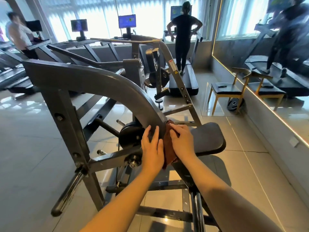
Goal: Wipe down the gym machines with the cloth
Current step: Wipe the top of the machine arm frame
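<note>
A grey steel weight machine fills the middle of the head view, its curved arm (107, 81) sweeping down to the lower centre. A brown cloth (168, 148) lies against the lower end of that arm. My right hand (181, 141) presses the cloth to the arm from the right, fingers laid over it. My left hand (153, 148) rests on the arm's left side with straight, spread fingers. The machine's black padded seat (209, 139) sits just right of my hands.
Black weight plates (131, 136) hang behind my left hand. Treadmills line the windows, with one person (183, 34) on the right one and another person (20, 36) at far left. A chair (225, 90) stands by the mirrored wall (275, 56). Glossy tile floor surrounds the machine.
</note>
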Demonstrator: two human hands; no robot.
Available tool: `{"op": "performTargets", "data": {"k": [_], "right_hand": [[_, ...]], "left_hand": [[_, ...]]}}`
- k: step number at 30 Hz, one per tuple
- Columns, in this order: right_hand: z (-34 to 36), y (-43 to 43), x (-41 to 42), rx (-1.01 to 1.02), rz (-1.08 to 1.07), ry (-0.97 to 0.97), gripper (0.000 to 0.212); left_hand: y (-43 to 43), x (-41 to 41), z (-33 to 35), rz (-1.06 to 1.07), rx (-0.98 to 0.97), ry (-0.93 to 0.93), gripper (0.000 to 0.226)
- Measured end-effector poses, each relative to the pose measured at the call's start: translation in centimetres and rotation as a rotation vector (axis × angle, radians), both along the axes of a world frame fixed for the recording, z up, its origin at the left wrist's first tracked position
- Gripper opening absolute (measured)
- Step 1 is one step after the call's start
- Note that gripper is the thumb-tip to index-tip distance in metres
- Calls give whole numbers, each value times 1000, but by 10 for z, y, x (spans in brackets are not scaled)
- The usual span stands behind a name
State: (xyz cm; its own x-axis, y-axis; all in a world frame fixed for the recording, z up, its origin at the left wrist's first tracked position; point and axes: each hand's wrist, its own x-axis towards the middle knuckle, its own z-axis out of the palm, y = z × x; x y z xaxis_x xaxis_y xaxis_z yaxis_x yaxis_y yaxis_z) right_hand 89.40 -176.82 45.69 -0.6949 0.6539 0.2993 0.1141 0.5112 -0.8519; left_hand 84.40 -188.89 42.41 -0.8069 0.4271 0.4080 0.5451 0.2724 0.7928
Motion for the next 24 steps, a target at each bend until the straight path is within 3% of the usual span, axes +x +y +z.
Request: {"op": "performTargets", "data": {"k": [4, 8, 17, 21, 24], "right_hand": [[2, 19, 8, 25, 96, -99, 32], [31, 13, -2, 58, 214, -14, 34], [0, 25, 13, -36, 194, -101, 35], [24, 14, 1, 54, 245, 8, 34], [10, 12, 5, -9, 227, 40, 33]], "left_hand": [[12, 15, -2, 27, -14, -49, 47], [16, 24, 7, 33, 37, -79, 49], [19, 28, 13, 88, -16, -166, 50], [16, 29, 15, 66, 76, -201, 51], [17, 30, 13, 77, 79, -199, 50]]}}
